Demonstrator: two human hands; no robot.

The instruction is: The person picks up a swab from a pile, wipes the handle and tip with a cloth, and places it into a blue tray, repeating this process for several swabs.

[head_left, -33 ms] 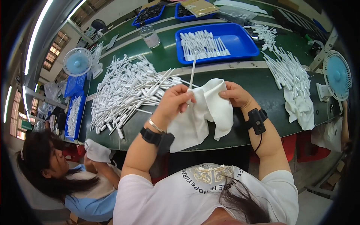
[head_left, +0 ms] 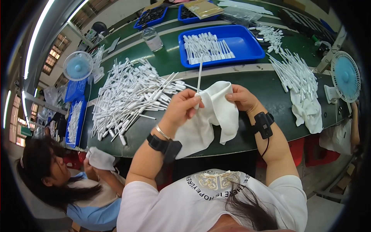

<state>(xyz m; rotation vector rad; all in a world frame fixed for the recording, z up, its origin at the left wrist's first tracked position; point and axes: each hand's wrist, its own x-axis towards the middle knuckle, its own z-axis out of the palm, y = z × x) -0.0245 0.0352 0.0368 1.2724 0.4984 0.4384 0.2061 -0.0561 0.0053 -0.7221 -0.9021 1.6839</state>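
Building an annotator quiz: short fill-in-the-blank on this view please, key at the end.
1. The left hand holds a thin stick whose colour is ____.
2. The right hand pinches a cloth, and the big loose heap of sticks lies on the person's ____ side of that cloth.
3. The part-filled tray beyond the hands is coloured ____.
4. The number of the person's own forearms wearing a dark strapped device is ____.

Missing words: white; left; blue; two

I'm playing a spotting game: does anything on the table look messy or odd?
The heap of white sticks at left looks messy, pointing many ways; those in the big blue tray are mostly lined up. I see no spill.
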